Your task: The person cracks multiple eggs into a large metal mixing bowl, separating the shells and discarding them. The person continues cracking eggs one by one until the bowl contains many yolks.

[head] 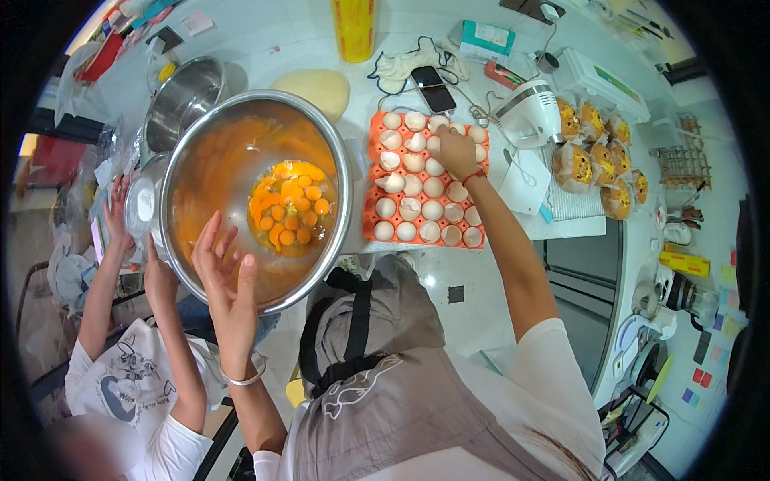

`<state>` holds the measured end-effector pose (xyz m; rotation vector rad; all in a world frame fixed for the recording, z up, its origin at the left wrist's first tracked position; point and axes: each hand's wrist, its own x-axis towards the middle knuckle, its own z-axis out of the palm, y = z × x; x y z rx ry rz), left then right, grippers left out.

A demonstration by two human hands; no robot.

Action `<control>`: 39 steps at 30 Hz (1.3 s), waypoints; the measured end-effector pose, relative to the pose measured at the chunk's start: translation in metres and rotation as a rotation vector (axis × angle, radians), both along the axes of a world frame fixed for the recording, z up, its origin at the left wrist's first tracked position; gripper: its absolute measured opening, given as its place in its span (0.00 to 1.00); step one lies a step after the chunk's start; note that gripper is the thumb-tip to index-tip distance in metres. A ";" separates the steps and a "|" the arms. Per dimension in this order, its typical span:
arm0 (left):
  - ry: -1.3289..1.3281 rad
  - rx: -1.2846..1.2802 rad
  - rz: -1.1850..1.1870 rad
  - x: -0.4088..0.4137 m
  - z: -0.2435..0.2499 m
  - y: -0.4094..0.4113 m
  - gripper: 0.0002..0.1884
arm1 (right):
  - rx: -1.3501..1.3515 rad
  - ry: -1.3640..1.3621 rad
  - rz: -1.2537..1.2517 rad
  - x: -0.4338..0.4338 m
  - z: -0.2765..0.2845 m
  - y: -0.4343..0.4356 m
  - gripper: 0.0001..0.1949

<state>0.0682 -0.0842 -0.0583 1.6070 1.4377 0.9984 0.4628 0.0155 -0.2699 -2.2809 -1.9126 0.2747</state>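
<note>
A large stainless-steel mixing bowl (344, 180) holds cracked raw eggs (291, 207), their orange yolks pooled toward its right side. My left hand (225, 267) is raised over the bowl's near rim, fingers apart and nothing in it. To the right of the bowl lies an orange egg tray (368, 197) with pale eggs (432, 210) and broken, empty eggshells (411, 208) in its cups. My right hand (455, 151) reaches down into the tray's far right part, among the eggs. Its fingertips are hidden, so I cannot tell whether they grip one.
Behind the tray lie a phone (433, 89) and a cloth (406, 63). A white hand mixer (529, 114), a white scraper (525, 182) and wrapped muffins (571, 168) are at the right. Another steel bowl (185, 102) stands back left. A co-worker's hands (161, 281) are beside the large bowl.
</note>
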 end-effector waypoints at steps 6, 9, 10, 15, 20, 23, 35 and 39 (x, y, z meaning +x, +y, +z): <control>-0.034 -0.002 0.031 -0.002 -0.006 -0.011 0.29 | -0.082 0.030 0.136 0.017 -0.007 0.017 0.21; -0.025 -0.019 0.032 0.000 -0.007 -0.015 0.29 | -0.120 0.061 0.083 0.010 0.003 0.014 0.24; -0.019 -0.021 0.024 0.001 -0.006 -0.015 0.29 | -0.141 0.040 0.090 0.004 0.011 0.012 0.25; -0.079 0.006 -0.015 0.008 -0.006 -0.009 0.29 | -0.104 0.130 0.072 0.015 -0.007 0.020 0.27; -0.065 0.004 -0.025 0.008 -0.005 -0.011 0.29 | -0.011 0.248 0.083 0.020 -0.011 0.017 0.25; -0.069 -0.018 -0.017 0.009 -0.004 -0.009 0.29 | -0.006 0.213 0.047 0.014 -0.004 0.008 0.28; -0.133 -0.071 0.054 -0.004 0.000 0.000 0.28 | 0.475 1.618 -0.631 0.069 0.011 -0.162 0.19; -0.101 -0.092 0.051 -0.006 0.000 0.007 0.28 | 0.242 0.773 -0.545 0.060 -0.018 -0.238 0.25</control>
